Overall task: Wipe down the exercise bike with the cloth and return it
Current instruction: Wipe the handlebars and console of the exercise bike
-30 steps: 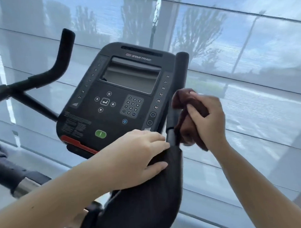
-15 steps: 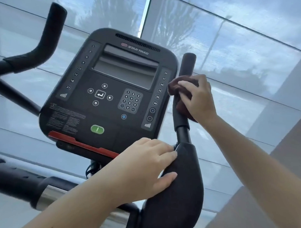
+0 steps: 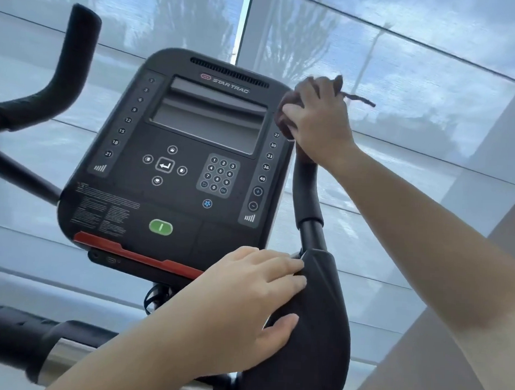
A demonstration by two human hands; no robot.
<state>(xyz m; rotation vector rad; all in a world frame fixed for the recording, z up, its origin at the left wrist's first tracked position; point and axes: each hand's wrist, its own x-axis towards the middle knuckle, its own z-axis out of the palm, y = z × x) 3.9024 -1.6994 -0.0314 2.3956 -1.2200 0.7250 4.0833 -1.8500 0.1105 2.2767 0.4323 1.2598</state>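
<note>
The exercise bike's black console (image 3: 175, 168) fills the middle of the head view, with a screen, keypad and green button. Its right handlebar (image 3: 307, 196) rises beside the console. My right hand (image 3: 320, 121) grips a dark brown cloth (image 3: 287, 102) wrapped over the top end of that handlebar, hiding the tip. My left hand (image 3: 246, 305) rests on the wide black pad (image 3: 318, 328) at the handlebar's base, fingers over its inner edge and thumb pressed on its face.
The left handlebar (image 3: 71, 63) curves up at the far left. A thick black and silver crossbar (image 3: 41, 342) runs along the bottom left. Shaded windows (image 3: 400, 83) stand right behind the bike. A beige wall (image 3: 419, 361) is at the lower right.
My right hand has slid the cloth up the right handlebar from its middle to its top end. My left hand has stayed on the pad. The view has tilted upward.
</note>
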